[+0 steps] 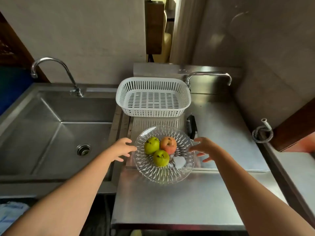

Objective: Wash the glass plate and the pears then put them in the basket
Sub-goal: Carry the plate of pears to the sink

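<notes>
left hand [121, 149] grip released | right hand [203, 148] grip released | both flank glass plate [163, 176] | no readable writing

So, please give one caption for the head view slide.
Both hands reach for glass plate holding three pears, empty basket behind.

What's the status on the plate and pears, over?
Both hands open, left hand and right hand flanking the glass plate. Three pears on it, unwashed. Basket empty. Nothing blocking the sink.
</notes>
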